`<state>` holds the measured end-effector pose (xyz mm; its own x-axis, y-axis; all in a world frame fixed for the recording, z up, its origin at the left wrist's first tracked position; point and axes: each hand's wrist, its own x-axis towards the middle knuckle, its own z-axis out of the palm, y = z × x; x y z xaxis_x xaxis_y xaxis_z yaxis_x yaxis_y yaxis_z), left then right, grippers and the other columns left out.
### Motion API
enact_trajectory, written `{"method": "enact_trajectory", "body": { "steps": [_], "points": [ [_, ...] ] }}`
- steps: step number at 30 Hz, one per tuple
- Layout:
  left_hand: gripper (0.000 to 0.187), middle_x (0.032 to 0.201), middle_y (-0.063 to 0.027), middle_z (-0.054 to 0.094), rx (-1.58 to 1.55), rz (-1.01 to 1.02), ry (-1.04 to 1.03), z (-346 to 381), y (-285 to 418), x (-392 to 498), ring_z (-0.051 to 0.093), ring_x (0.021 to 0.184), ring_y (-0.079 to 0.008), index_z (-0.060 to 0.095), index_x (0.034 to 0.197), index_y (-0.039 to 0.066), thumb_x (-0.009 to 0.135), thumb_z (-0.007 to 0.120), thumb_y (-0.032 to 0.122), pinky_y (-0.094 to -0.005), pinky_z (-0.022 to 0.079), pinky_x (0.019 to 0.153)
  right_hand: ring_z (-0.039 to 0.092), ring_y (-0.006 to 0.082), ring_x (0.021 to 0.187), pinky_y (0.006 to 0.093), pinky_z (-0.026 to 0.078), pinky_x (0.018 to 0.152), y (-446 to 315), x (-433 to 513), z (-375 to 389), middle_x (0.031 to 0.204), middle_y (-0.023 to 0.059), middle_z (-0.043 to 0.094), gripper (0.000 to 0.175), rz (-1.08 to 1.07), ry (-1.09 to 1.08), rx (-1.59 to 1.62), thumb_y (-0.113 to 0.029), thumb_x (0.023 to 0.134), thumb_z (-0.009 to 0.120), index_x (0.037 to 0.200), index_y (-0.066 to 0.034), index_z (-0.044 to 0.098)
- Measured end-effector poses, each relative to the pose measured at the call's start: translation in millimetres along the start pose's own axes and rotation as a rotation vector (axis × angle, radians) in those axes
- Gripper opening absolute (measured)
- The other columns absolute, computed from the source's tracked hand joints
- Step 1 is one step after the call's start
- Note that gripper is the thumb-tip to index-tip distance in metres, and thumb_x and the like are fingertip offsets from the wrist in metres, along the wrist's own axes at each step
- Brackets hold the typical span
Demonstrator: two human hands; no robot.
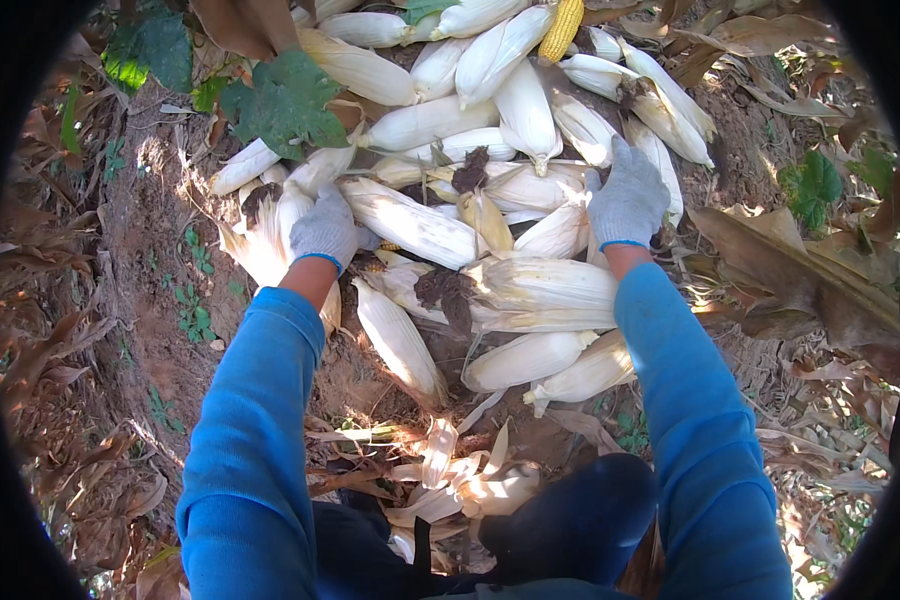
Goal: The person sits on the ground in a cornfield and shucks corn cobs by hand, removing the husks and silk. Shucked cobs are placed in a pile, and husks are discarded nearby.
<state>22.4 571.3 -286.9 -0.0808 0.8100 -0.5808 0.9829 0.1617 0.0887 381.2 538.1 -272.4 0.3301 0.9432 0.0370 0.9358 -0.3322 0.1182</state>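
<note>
Many ears of corn in pale dry husks [412, 221] lie heaped on the soil before me. My left hand [326, 229], in a grey knitted glove, rests at the heap's left side against a husked ear; its fingers are partly hidden, so its grip is unclear. At the right side, my right hand [628, 196], gloved alike, reaches down onto the ears with thumb and fingers apart. Whether it holds one cannot be told. A bare yellow corn cob [562, 30] shows at the top of the heap. Dark dried silk [448, 296] clings to ears between my arms.
Loose torn husks [450, 480] lie near my knees. Large dry corn leaves [802, 262] stand at the right, and more dry leaves cover the ground at the left. A green broad leaf [281, 101] overhangs the heap's upper left.
</note>
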Motion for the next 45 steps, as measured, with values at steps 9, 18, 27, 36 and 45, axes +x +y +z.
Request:
{"method": "enact_trajectory", "body": {
  "steps": [9,18,27,36,45],
  "points": [
    [0.028,0.113,-0.0324,0.063,0.015,0.06,-0.038,10,-1,31,0.063,0.105,-0.0465,0.039,0.114,-0.001,0.091,0.047,0.012,-0.0543,0.049,0.09,0.047,0.0286,0.119,0.0509,0.034,0.096,-1,8,-6,0.123,0.0105,0.051,0.06,0.011,-0.002,0.062,-0.037,0.082,0.065,0.135,-0.015,0.049],
    [0.057,0.117,-0.0313,0.059,-0.023,0.098,-0.121,23,-17,48,0.06,0.109,-0.044,0.037,0.122,-0.003,0.08,0.068,0.018,-0.0506,0.048,0.092,0.043,0.0304,0.127,0.0516,0.031,0.102,2,15,-16,0.133,0.013,0.049,0.058,0.018,-0.069,0.135,-0.034,0.083,0.065,0.134,-0.0126,0.05],
    [0.04,0.103,-0.0198,0.067,0.048,0.78,0.184,-134,140,74,0.066,0.093,-0.0355,0.059,0.111,0.005,0.08,0.072,0.028,-0.0441,0.052,0.078,0.044,0.0308,0.128,0.0524,0.03,0.104,4,12,-13,0.135,0.0125,0.049,0.058,0.022,-0.065,0.138,-0.032,0.082,0.066,0.135,-0.0145,0.05],
    [0.02,0.106,-0.0137,0.059,0.553,0.554,0.346,-150,127,202,0.063,0.1,-0.0323,0.057,0.107,0.01,0.087,0.058,0.011,-0.0464,0.053,0.081,0.042,0.0326,0.128,0.0523,0.028,0.107,10,8,-7,0.139,0.0141,0.048,0.06,0.041,-0.048,0.186,-0.031,0.082,0.065,0.137,-0.0138,0.05],
    [0.048,0.105,-0.0112,0.06,0.689,0.787,0.099,-186,148,124,0.062,0.101,-0.0304,0.058,0.108,0.011,0.068,0.08,0.026,-0.0418,0.054,0.08,0.044,0.0302,0.128,0.0522,0.03,0.104,11,9,-8,0.136,0.0122,0.05,0.055,0.035,-0.019,0.166,-0.034,0.084,0.063,0.135,-0.0159,0.052]
  ]
}}
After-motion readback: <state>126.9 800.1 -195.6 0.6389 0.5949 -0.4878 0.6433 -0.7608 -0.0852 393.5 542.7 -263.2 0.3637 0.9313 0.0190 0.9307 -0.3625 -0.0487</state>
